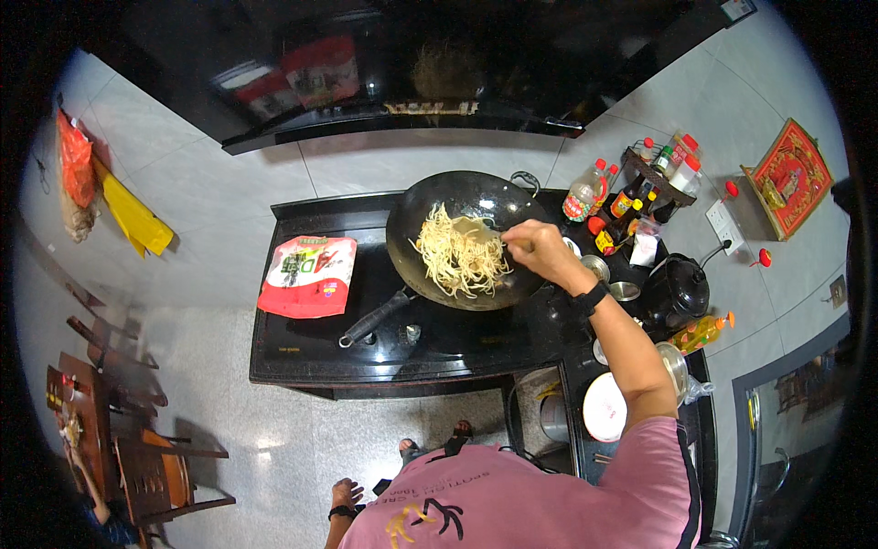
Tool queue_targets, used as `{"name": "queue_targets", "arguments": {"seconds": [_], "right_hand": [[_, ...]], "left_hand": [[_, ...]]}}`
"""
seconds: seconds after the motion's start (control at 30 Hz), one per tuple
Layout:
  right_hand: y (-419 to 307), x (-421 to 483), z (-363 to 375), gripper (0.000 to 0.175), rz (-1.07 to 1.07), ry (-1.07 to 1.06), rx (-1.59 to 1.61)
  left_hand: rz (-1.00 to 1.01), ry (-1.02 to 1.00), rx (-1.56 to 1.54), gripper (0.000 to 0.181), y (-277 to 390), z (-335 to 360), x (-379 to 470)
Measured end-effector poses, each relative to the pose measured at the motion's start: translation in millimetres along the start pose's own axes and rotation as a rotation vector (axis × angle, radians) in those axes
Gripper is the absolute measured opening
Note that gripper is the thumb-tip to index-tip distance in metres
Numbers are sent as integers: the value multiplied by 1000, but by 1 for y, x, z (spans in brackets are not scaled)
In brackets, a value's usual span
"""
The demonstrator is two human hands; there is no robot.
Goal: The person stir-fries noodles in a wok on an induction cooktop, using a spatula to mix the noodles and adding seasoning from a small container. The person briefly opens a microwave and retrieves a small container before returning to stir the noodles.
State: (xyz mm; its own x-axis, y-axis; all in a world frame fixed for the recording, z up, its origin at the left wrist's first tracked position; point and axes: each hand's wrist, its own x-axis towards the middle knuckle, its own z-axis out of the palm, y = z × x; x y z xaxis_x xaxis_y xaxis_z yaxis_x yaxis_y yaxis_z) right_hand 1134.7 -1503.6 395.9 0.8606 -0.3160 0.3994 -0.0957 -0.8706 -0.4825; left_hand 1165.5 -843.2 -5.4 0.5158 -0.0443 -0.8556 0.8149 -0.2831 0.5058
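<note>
A black wok (418, 274) stands on the black stove counter with a heap of pale noodles (459, 257) in it. My right hand (538, 250) is closed on the handle end of a spatula (480, 233) at the wok's right side; the spatula's blade lies on the noodles. The wok's long handle (377, 319) points to the lower left. My left hand (348, 493) hangs beside my body, away from the counter, with fingers apart and nothing seen in it. A red and white printed package (309, 278) lies flat to the left of the wok.
Sauce bottles (586, 192), a rack of seasonings (658, 171), small metal bowls (624, 291) and a black lidded pot (675, 288) crowd the right corner. A white plate (605, 408) lies nearer me. The black range hood (411, 123) overhangs the back. At the far left, another person's arm (89, 480) rests by a wooden table.
</note>
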Motion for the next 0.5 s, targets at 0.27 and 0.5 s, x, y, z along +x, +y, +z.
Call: {"name": "queue_targets", "arguments": {"seconds": [0.27, 0.5], "right_hand": [[-26, -13, -2, 19, -180, -142, 74], [-70, -49, -61, 18, -175, -305, 62]], "left_hand": [[-71, 0, 47, 37, 7, 1, 8], [-60, -20, 31, 38, 9, 6, 6]]}}
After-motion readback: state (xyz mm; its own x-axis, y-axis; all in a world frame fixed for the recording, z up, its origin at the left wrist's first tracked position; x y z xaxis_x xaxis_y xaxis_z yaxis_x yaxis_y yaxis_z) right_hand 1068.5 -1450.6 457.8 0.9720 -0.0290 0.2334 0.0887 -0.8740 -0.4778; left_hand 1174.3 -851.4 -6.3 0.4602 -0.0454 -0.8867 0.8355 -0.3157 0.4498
